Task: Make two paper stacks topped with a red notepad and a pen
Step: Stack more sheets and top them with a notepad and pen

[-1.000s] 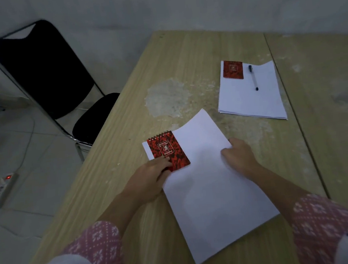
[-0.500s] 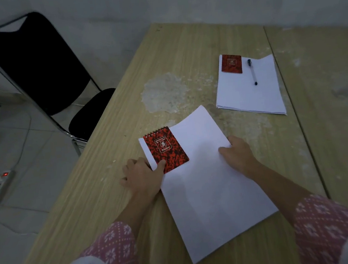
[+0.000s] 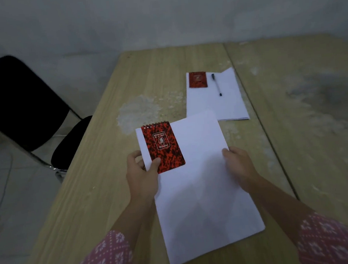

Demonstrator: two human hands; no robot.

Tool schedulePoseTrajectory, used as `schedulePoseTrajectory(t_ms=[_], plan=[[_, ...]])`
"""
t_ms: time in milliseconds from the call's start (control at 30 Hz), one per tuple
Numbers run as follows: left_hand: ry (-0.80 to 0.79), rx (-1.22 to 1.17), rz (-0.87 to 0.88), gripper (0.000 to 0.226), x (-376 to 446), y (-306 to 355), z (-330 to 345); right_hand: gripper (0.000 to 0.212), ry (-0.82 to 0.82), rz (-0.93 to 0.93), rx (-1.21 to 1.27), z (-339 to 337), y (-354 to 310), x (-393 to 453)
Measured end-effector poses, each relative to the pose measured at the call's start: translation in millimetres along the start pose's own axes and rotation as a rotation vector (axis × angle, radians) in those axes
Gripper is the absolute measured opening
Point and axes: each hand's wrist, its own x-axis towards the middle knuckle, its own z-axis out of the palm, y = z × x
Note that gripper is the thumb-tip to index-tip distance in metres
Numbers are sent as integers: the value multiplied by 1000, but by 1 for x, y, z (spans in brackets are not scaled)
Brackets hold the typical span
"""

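Hands grip the near paper stack (image 3: 199, 182) by both edges: left hand (image 3: 142, 175) thumbing its red notepad (image 3: 162, 146), right hand (image 3: 239, 164) opposite.

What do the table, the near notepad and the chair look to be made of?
Table: pale wood-grain top, likely laminate or veneer, matte, with worn whitish patches. Near notepad: paper pad with a red-and-black mottled card cover and a dark wire spiral along its top edge. Chair: shiny metal tube frame with a black padded seat and back, fabric or vinyl; too dim to tell which.
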Motion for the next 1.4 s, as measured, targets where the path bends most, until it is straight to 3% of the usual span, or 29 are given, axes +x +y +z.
schedulePoseTrajectory(t_ms=[267,433,567,767,900,1067,1200,1267,1400], plan=[[-175,-51,63,18,8,66,112,33,228,-29,135,-107,-31,43],[-220,-28,97,16,26,97,211,18,213,-48,131,-189,-42,98],[-221,-7,86,12,49,108,294,24,215,-87,122,-248,-50,155],[-240,51,61,3,96,103,399,17,225,-152,70,-298,-53,247],[-248,100,40,20,127,89,443,16,247,-169,-15,-305,-43,305],[-266,162,23,19,161,67,481,16,237,-203,-131,-300,-23,359],[-277,258,46,5,177,61,498,14,340,-310,-377,-300,-14,379],[-278,328,71,22,180,62,502,14,387,-349,-483,-297,-9,385],[-259,480,78,24,184,66,504,10,459,-401,-615,-289,-2,387]])
